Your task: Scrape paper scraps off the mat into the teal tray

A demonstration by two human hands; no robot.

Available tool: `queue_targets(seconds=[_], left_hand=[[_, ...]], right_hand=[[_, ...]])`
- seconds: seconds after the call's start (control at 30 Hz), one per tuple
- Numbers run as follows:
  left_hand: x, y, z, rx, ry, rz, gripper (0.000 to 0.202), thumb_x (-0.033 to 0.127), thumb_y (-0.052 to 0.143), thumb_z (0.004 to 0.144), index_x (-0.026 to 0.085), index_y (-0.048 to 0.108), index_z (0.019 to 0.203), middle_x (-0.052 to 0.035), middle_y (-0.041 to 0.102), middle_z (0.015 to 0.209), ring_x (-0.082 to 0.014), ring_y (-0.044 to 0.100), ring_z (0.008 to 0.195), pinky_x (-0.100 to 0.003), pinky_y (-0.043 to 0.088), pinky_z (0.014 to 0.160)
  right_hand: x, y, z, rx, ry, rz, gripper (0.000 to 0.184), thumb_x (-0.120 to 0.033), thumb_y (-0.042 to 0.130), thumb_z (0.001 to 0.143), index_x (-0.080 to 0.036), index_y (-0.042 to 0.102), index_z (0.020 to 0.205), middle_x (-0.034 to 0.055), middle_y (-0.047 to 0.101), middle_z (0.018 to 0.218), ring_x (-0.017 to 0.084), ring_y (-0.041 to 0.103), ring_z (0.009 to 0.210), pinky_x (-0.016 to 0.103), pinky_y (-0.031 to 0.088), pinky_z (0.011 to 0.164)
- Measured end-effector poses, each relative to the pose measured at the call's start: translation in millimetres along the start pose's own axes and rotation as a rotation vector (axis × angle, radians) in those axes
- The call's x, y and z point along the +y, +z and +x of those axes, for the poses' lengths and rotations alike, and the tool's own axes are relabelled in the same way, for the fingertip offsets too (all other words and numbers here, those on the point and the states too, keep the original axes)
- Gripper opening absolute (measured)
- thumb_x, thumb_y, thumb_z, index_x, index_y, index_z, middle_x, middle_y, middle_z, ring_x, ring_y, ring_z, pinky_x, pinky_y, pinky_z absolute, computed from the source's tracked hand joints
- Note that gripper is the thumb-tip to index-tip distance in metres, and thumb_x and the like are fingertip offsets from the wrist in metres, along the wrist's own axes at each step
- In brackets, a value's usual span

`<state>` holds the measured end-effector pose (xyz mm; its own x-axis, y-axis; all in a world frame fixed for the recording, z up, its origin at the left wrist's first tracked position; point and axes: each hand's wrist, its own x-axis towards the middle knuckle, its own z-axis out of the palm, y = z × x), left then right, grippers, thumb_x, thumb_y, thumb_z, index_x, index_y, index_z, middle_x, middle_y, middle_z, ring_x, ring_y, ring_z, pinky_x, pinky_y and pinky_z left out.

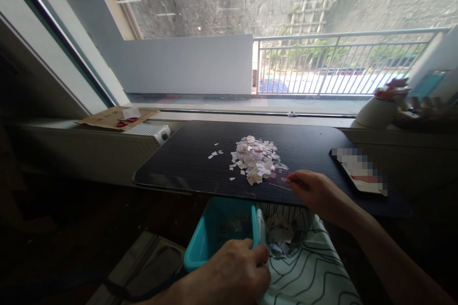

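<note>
A heap of small white and pale pink paper pieces (255, 157) lies on the dark tabletop (179, 167). At its near right edge, my right hand (311, 188) pinches a clear, pinkish flat plastic piece (279, 179), whose far end touches the heap. Below the table's front edge, my left hand (238, 267) is closed around the right rim of a teal plastic bin (200, 238). Something indistinct lies in the bin's bottom. Right beside it, more paper scraps (282, 233) sit in a hollow of pale cloth with black wavy lines (307, 267).
A dark-edged flat device (361, 174), blurred out, rests at the table's right. Red-handled scissors (127, 122) lie on brown paper (103, 118) at the left sill, near a radiator (148, 133). A white vase-like pot (375, 112) stands at the right sill. Several loose scraps (214, 153) lie left of the heap.
</note>
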<state>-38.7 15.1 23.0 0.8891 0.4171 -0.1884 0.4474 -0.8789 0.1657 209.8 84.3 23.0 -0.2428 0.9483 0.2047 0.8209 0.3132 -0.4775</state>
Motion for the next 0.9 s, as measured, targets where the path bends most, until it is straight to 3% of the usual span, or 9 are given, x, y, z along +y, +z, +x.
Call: queue_targets(seconds=[0.13,0.27,0.43,0.6,0.77,0.9], left_hand=[[-4,12.9,2,0.053,0.015,0.064,0.023,0.027,0.071,0.084,0.017,0.053,0.074,-0.0034,0.060,0.090,-0.0172,0.055,0.064,-0.028,0.036,0.049],[-9,24.2,3,0.051,0.069,0.069,0.031,0.035,0.068,0.088,0.016,0.050,0.071,-0.0038,0.058,0.085,-0.0131,0.049,0.056,-0.025,0.030,0.044],[-8,31.8,0,0.151,0.038,0.089,0.033,0.039,0.067,0.088,0.017,0.050,0.071,-0.0036,0.056,0.085,-0.0146,0.045,0.057,-0.027,0.028,0.046],[-9,27.0,0,0.121,0.061,0.058,0.031,0.034,0.069,0.086,0.017,0.049,0.071,-0.0034,0.057,0.086,-0.0150,0.048,0.058,-0.027,0.030,0.046],[-11,25.6,3,0.063,0.075,0.041,0.031,0.035,0.072,0.083,0.017,0.049,0.074,-0.0030,0.057,0.088,-0.0151,0.050,0.059,-0.026,0.031,0.045],[-11,32.3,4,0.094,0.051,0.071,0.034,0.038,0.070,0.086,0.017,0.048,0.071,-0.0035,0.057,0.086,-0.0146,0.049,0.058,-0.026,0.031,0.045]], right_hand=[[-1,15,35,0.026,-0.017,-0.040,0.026,-0.026,0.047,0.089,-0.017,0.068,0.080,0.0062,0.069,0.076,0.017,0.059,0.064,0.027,0.038,0.059],[-7,23,52,0.065,-0.004,-0.002,0.027,-0.028,0.045,0.090,-0.016,0.068,0.083,0.0071,0.069,0.080,0.017,0.060,0.067,0.026,0.039,0.061],[-4,19,39,-0.057,-0.011,-0.004,0.025,-0.027,0.047,0.089,-0.017,0.068,0.079,0.0042,0.067,0.071,0.016,0.057,0.061,0.026,0.036,0.057],[13,10,18,0.025,0.080,-0.007,0.024,-0.031,0.049,0.088,-0.018,0.069,0.086,0.0037,0.069,0.074,0.017,0.060,0.064,0.026,0.038,0.060],[0,23,29,-0.015,-0.017,0.059,0.024,-0.030,0.049,0.089,-0.017,0.068,0.084,0.0041,0.069,0.077,0.016,0.059,0.065,0.025,0.038,0.060],[1,20,31,-0.032,0.015,-0.026,0.024,-0.029,0.048,0.089,-0.017,0.067,0.080,0.0037,0.067,0.072,0.015,0.055,0.059,0.026,0.036,0.057]])
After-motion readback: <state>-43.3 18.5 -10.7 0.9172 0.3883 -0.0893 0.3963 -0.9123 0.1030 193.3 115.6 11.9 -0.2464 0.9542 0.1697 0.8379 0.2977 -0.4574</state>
